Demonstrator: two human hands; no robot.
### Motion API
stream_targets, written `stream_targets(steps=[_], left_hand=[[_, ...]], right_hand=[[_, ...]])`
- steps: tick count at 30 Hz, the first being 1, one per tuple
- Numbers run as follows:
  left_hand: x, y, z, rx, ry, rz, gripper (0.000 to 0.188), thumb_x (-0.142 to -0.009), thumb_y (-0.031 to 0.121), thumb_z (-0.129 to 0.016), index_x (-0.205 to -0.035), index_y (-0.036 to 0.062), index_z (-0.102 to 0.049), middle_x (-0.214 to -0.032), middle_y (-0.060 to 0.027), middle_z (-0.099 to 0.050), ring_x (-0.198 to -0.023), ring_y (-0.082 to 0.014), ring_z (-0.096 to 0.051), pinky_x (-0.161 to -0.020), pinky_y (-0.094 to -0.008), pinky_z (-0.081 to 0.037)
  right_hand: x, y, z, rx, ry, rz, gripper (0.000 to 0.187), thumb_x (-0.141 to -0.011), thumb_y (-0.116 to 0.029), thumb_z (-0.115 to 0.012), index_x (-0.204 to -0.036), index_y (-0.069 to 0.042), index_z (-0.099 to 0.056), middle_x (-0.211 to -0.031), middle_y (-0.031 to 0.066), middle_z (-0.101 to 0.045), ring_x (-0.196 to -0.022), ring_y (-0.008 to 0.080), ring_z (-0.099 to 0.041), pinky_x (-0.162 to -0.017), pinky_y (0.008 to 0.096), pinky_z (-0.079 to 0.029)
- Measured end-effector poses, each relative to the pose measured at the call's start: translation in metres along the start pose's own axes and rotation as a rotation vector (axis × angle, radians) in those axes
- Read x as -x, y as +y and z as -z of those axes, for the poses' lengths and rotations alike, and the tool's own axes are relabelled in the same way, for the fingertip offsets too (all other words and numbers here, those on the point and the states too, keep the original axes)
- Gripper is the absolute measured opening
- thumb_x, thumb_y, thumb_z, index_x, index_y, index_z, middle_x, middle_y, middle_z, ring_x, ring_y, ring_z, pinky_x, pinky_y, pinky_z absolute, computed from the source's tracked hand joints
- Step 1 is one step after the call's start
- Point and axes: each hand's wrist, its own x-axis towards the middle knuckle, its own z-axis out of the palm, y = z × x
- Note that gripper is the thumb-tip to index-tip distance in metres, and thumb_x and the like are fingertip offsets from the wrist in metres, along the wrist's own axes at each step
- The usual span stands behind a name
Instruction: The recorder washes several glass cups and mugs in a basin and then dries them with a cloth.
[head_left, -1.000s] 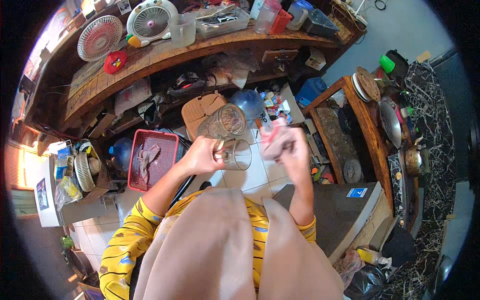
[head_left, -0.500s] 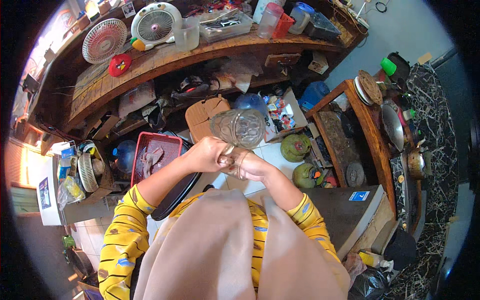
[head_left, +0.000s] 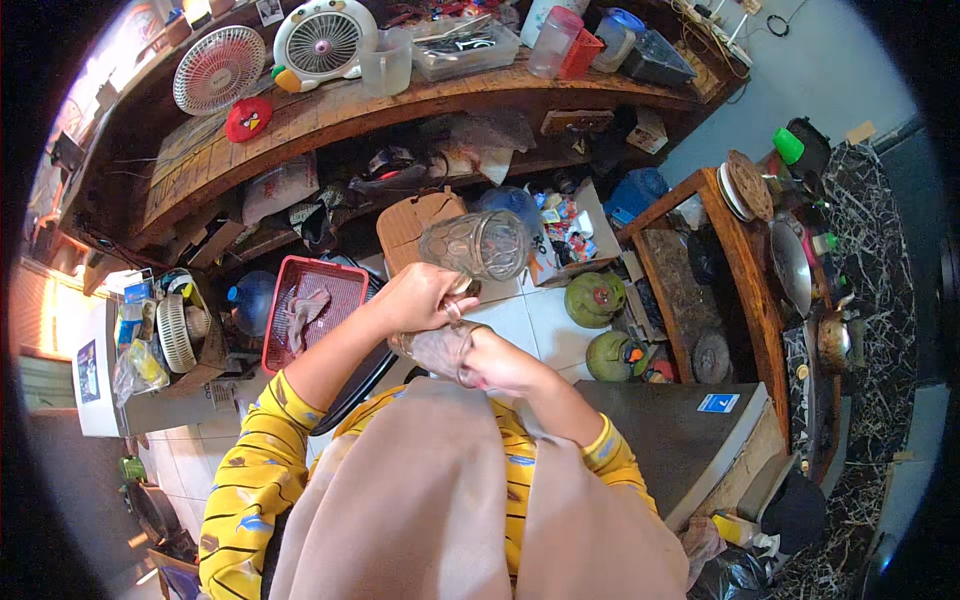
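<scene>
Out in front of my body, my left hand [head_left: 428, 297] is closed around the near end of a clear, patterned glass mug [head_left: 478, 245]. The mug is tilted with its round mouth toward the far right. Just below and to the right, my right hand [head_left: 490, 358] is close to the left one, on a second clear glass [head_left: 432, 348]. That glass lies across its fingers, some of which show blurred through it. How far the fingers reach into or around the second glass is hard to make out.
Beyond the hands stand a cardboard box [head_left: 408, 228] and a carton of small packets [head_left: 580, 235]. A red basket [head_left: 318, 345] with a cloth is at left. Two green gas cylinders [head_left: 594, 300] stand at right, by a wooden shelf [head_left: 745, 290]. A long wooden counter [head_left: 300, 118] curves behind.
My hands have come slightly apart; the right has moved down and left with the lower glass. The patterned mug stays in my left hand. The whole view has shifted a little.
</scene>
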Motion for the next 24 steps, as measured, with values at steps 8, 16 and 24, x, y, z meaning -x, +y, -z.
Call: stream_targets(steps=[8,16,24], left_hand=[[0.015,-0.014,0.009,-0.095,-0.11,0.031,0.034,-0.072,0.031,-0.059,-0.059,0.002,-0.048,-0.055,-0.0174,-0.05,-0.055,-0.0342,-0.052,-0.05,-0.0406,-0.039],[0.009,0.0,-0.005,-0.087,-0.179,-0.164,0.035,-0.074,0.034,-0.058,-0.059,0.0032,-0.048,-0.053,-0.0153,-0.049,-0.054,-0.0323,-0.051,-0.051,-0.04,-0.04],[0.018,-0.005,-0.021,-0.158,-0.168,-0.361,0.032,-0.072,0.031,-0.06,-0.057,0.0055,-0.047,-0.052,-0.0103,-0.047,-0.051,-0.0282,-0.048,-0.049,-0.0368,-0.039]], right_hand=[[0.088,-0.063,0.022,0.2,0.353,0.716,0.018,-0.073,0.0,-0.055,-0.09,0.001,-0.051,-0.087,0.0094,-0.058,-0.076,0.0178,-0.056,-0.068,0.0275,-0.045],[0.019,-0.075,0.013,1.316,0.335,0.593,0.024,-0.079,-0.007,-0.042,-0.101,-0.003,-0.052,-0.096,0.016,-0.055,-0.086,0.0277,-0.054,-0.074,0.0315,-0.044],[-0.014,-0.061,0.017,1.673,0.195,0.636,0.033,-0.08,-0.017,-0.045,-0.109,0.0,-0.044,-0.113,0.0161,-0.046,-0.105,0.0272,-0.045,-0.091,0.0326,-0.034]])
